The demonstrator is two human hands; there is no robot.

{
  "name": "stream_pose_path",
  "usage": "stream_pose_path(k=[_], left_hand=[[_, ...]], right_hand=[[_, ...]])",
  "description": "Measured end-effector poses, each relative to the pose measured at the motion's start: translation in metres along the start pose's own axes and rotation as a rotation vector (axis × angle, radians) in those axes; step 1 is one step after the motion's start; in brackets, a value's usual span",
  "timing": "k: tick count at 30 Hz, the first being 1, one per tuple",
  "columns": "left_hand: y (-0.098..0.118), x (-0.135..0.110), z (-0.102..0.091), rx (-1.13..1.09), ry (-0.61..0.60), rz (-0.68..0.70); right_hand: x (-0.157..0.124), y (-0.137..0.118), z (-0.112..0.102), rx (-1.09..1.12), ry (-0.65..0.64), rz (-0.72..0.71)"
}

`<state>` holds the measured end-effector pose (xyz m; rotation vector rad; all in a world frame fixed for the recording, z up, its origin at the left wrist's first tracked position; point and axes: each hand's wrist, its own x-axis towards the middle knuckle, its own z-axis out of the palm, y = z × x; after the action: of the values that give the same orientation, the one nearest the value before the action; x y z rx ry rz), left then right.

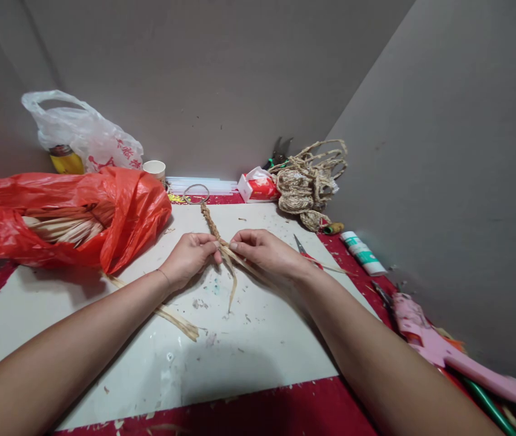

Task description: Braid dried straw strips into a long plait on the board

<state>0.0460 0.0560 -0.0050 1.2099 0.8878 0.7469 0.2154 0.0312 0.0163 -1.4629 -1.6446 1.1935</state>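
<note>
A thin braid of dried straw [209,220] lies on the white board [221,357], running away from me toward a metal ring [196,194]. My left hand [189,255] pinches the braid's near end with closed fingers. My right hand [264,251] is closed on the loose straw strands [240,260] just right of it. Unbraided strand ends [232,290] trail down toward me between the hands. Another flat straw strip [171,316] lies under my left forearm.
A red plastic bag of straw [71,218] fills the left side. Behind it stand a white bag [85,136], a yellow can [66,160] and a paper cup [155,168]. Braided rope pile [307,181], scissors [306,251], glue tube [362,253], pink glue gun [444,351] sit right.
</note>
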Motion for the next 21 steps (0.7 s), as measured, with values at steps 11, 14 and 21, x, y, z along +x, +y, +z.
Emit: stream_pose_path(k=[11,14,21], left_hand=[[0.001,-0.001,0.002,0.039,0.034,-0.012],[0.001,-0.002,0.005,0.009,0.063,0.005],[0.0,-0.003,0.006,-0.125,0.069,0.001]], right_hand=[[-0.002,-0.007,-0.008,-0.092,-0.076,0.044],[-0.008,-0.016,0.003,-0.136,-0.095,0.083],[-0.02,-0.018,0.039,-0.772,0.131,-0.09]])
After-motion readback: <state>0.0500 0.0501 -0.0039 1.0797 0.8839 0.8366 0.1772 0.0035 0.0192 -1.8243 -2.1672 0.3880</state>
